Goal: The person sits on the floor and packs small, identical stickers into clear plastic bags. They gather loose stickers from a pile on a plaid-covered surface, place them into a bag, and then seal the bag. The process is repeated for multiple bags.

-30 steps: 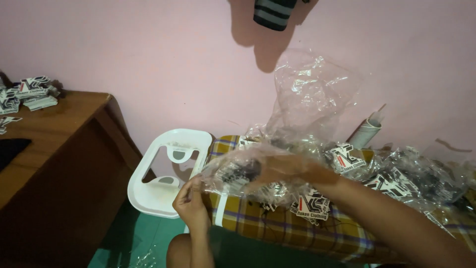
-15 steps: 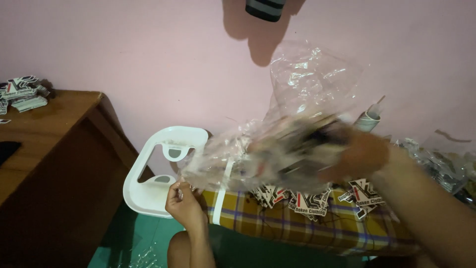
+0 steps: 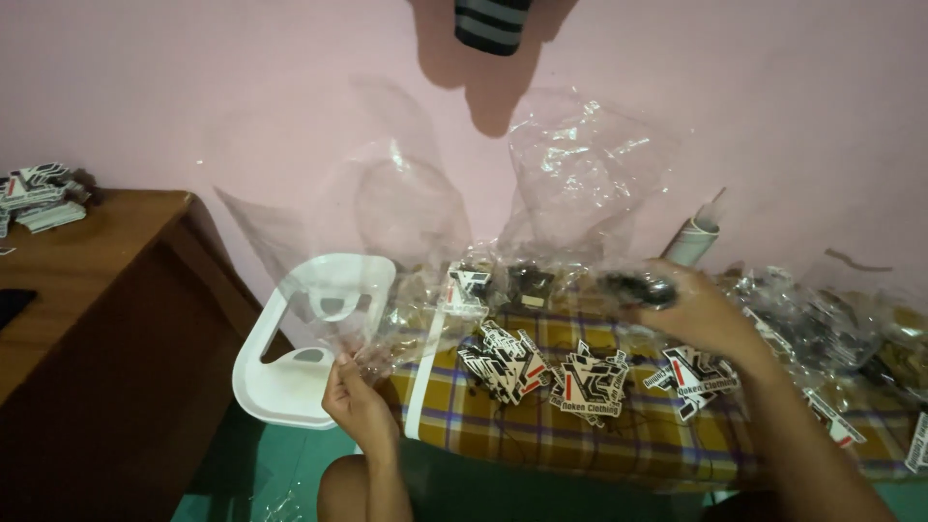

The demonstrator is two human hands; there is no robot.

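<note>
My left hand (image 3: 360,404) pinches the lower edge of a large clear plastic bag (image 3: 387,232), which stands up in front of the pink wall. To the right, over the checked cloth (image 3: 541,435), my right hand (image 3: 698,311) is closed around a small dark bundle (image 3: 640,288) wrapped in clear plastic. Stacks of black, white and red printed tags (image 3: 590,382) lie on the cloth just below that hand.
A white plastic chair (image 3: 290,377) stands between the cloth-covered surface and a brown wooden desk (image 3: 87,290) at the left, which bears more tags (image 3: 39,188). Crumpled clear bags (image 3: 822,319) pile up at the right. A rolled paper tube (image 3: 691,242) leans on the wall.
My right hand has drawn the dark bundle out of the bag and moved right. The bag, now empty, has swung up and left in my left hand.
</note>
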